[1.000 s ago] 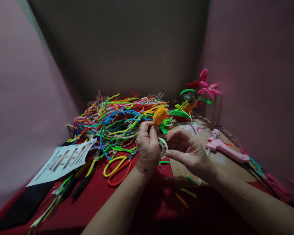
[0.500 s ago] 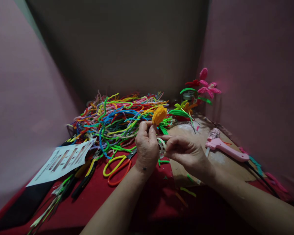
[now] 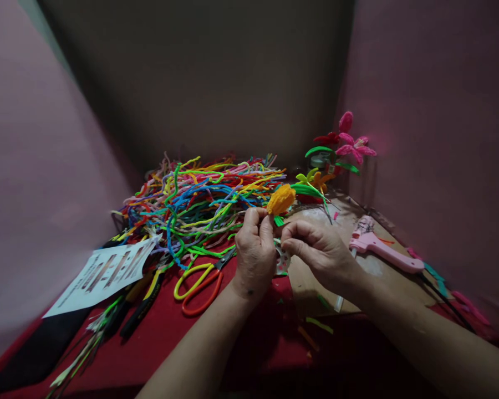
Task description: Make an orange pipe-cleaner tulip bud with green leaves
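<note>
Orange bud (image 3: 281, 200) tilts just above the left hand (image 3: 255, 244) — base pinched by thumb and fingers. White spool (image 3: 281, 262) below, between hands. Right hand (image 3: 324, 257): fingertips pressed together — what they pinch, cannot tell.

Vivid colour before me: an orange-yellow flower head (image 3: 281, 200), fuzzy stems (image 3: 199, 197) in blue, green, pink and yellow, yellow-and-red-handled scissors (image 3: 219, 267), a pink glue gun (image 3: 382, 252), deep-red cloth (image 3: 158, 354).
</note>
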A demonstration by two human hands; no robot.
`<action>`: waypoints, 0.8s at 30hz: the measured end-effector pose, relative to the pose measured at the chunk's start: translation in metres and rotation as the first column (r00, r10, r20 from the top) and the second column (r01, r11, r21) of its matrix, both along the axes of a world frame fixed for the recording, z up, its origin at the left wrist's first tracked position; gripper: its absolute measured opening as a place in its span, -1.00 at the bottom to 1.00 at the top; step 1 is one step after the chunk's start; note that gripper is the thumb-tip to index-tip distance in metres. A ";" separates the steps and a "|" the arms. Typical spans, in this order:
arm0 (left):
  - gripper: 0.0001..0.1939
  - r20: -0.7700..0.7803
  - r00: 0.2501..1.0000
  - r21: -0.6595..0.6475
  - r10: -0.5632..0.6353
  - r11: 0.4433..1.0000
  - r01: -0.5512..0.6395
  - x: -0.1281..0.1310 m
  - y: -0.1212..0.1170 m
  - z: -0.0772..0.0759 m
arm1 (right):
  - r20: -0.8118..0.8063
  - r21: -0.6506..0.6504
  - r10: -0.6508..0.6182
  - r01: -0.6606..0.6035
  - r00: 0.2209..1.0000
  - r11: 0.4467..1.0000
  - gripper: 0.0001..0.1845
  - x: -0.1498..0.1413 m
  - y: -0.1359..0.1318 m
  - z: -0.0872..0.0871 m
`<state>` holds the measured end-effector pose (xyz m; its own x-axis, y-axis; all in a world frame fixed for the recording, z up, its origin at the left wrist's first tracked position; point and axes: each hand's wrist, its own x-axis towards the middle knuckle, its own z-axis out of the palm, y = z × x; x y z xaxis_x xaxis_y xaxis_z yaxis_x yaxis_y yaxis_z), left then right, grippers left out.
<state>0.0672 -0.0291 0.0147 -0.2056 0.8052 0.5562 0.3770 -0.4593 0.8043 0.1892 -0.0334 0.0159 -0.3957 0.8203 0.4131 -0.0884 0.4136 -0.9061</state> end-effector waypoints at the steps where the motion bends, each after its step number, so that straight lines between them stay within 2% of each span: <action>1: -0.91 -0.005 1.000 -0.002 0.002 1.000 -0.002 0.000 0.000 0.000 | 0.027 0.020 -0.023 0.022 0.999 1.000 -0.86 0.000 -0.001 0.000; 5: -0.91 0.013 1.000 -0.036 0.009 0.999 -0.009 -0.003 0.003 -0.001 | 0.060 0.090 -0.093 0.087 0.994 0.992 -0.84 -0.001 -0.005 -0.003; 9: -0.89 0.050 0.997 -0.033 0.055 0.998 -0.054 -0.009 0.009 -0.001 | -0.052 0.038 -0.045 0.047 0.998 0.998 -0.86 0.001 -0.006 -0.003; 11: -0.89 0.059 0.997 -0.026 0.052 0.998 -0.050 -0.010 0.011 -0.001 | -0.067 0.045 -0.064 0.067 0.996 0.997 -0.86 0.002 -0.004 -0.001; 16: -0.90 -0.002 0.999 -0.034 0.035 0.999 -0.035 -0.007 0.008 -0.001 | 0.028 0.115 -0.120 0.116 0.992 0.987 -0.88 0.002 0.000 0.002; 20: -0.89 -0.039 0.999 -0.016 0.018 1.000 -0.019 -0.003 0.004 -0.001 | 0.101 0.248 -0.161 0.132 0.982 0.960 -0.92 0.001 0.003 0.001; 24: -0.89 -0.035 0.999 -0.026 0.018 0.999 -0.019 -0.002 0.003 -0.001 | 0.154 0.464 -0.263 0.165 0.953 0.870 -0.85 0.001 0.004 -0.004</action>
